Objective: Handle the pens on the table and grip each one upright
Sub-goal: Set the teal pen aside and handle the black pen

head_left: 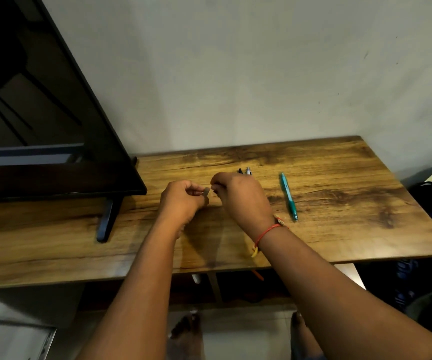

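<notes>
1. Left grip (181, 201) pinches a small grey piece (206, 191) between thumb and fingertips. It looks like a pen end or cap, too small to tell which.
2. Right grip (240, 200) has its fingers curled, tips right at the grey piece. Whether they hold it or something else is hidden by the back of the hand, so cannot tell.
3. Both grips sit close together over the middle of the worktop (339, 229), nearer its far edge than its near edge.
4. Black pen end (240, 171) and silver pen end (248, 170) poke out just beyond the right grip, toward the far edge. Lying or held, unclear.
5. Teal pen (289, 196) lies flat toward the right edge, apart from the right grip, running far edge to near edge, untouched.
6. Step, as judged: sorting out one pen between both grips before standing it up. To do it well, settle the pinch low on the barrel, turn it vertical, and release the helping grip only once the hold is firm.
7. Risk: thin smooth barrels roll, so keep the wrist off the two pens behind.
8. Screen foot (108, 219) stands toward the left edge, well apart.
</notes>
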